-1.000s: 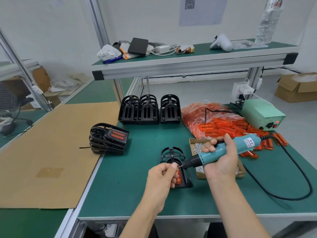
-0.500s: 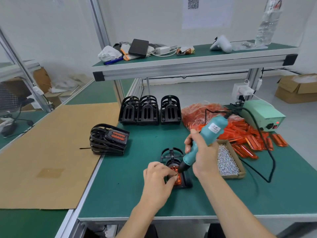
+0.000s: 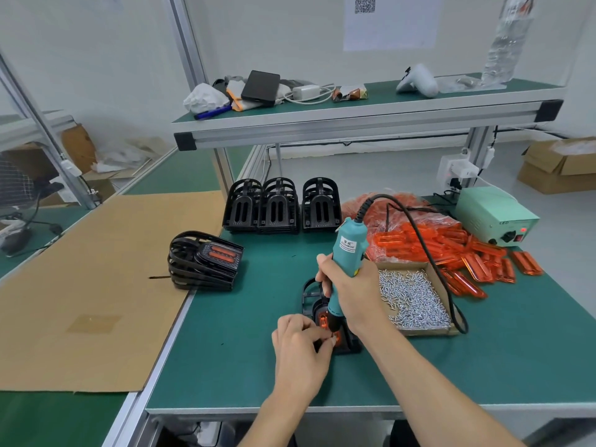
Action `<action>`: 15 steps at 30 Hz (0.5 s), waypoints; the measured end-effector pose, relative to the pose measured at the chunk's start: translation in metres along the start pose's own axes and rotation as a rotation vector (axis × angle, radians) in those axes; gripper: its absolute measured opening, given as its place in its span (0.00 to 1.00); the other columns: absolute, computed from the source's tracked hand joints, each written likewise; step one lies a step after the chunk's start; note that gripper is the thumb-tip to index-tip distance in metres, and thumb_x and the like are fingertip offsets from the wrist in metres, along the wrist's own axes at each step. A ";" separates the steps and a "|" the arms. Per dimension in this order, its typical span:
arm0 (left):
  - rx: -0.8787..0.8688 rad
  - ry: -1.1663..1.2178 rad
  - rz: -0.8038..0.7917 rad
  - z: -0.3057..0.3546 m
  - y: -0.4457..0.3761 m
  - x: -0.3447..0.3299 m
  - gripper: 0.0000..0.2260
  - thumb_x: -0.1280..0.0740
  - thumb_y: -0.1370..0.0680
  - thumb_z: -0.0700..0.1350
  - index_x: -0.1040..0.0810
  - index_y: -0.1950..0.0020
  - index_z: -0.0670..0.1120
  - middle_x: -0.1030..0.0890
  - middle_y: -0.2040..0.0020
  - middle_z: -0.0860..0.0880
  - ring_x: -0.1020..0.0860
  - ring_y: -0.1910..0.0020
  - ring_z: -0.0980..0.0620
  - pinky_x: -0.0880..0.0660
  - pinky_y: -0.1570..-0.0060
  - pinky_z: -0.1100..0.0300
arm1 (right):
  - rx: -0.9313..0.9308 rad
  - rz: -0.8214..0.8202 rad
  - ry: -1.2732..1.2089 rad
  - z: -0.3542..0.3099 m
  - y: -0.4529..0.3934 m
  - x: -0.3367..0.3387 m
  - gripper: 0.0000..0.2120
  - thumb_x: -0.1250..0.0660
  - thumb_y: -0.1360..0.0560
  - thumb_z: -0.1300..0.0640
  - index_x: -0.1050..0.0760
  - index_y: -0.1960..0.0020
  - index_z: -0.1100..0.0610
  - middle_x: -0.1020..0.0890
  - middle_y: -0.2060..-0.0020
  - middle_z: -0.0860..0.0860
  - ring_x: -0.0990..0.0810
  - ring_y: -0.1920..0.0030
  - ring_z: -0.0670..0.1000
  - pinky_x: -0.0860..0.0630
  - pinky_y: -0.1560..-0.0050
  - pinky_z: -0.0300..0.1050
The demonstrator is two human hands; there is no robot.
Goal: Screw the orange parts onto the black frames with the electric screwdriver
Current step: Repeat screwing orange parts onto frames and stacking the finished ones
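Note:
A black frame (image 3: 310, 291) lies flat on the green mat, with an orange part (image 3: 323, 320) seated in it. My right hand (image 3: 348, 290) grips the teal electric screwdriver (image 3: 346, 253) almost upright, its tip down on the orange part. My left hand (image 3: 298, 348) sits at the frame's near left, its fingertips pinched together right at the screwdriver tip; what they pinch is hidden. Loose orange parts (image 3: 477, 259) lie at the right.
A cardboard tray of screws (image 3: 412, 298) sits just right of my right hand. Empty black frames (image 3: 280, 208) stand in a row behind. A stack of frames with orange parts (image 3: 203, 262) rests at the left. The green power unit (image 3: 493, 214) stands far right, its cable looping over the tray.
The screwdriver swung from lying nearly level to standing upright over the frame. My left hand came down with it to the frame. The screw tray is now uncovered.

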State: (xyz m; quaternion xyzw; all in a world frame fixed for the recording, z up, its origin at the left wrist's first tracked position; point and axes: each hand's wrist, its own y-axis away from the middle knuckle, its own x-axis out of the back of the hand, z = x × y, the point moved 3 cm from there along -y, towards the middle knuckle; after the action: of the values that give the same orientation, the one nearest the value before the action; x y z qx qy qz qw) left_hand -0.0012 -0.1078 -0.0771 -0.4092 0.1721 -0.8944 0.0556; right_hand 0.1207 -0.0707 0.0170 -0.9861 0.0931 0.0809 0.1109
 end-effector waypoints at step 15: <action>-0.101 0.002 0.033 -0.008 0.007 -0.003 0.07 0.20 0.29 0.47 0.11 0.53 0.51 0.26 0.55 0.59 0.30 0.47 0.53 0.30 0.46 0.56 | 0.022 -0.201 0.116 0.009 -0.002 -0.007 0.16 0.28 0.24 0.47 0.22 0.66 0.54 0.22 0.72 0.60 0.26 0.72 0.51 0.24 0.63 0.47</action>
State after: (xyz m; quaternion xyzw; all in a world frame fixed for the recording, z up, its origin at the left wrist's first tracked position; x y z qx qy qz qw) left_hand -0.0049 -0.1117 -0.0867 -0.4075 0.2238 -0.8840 0.0497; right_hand 0.1133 -0.0651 0.0098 -0.9922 0.0008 0.0113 0.1238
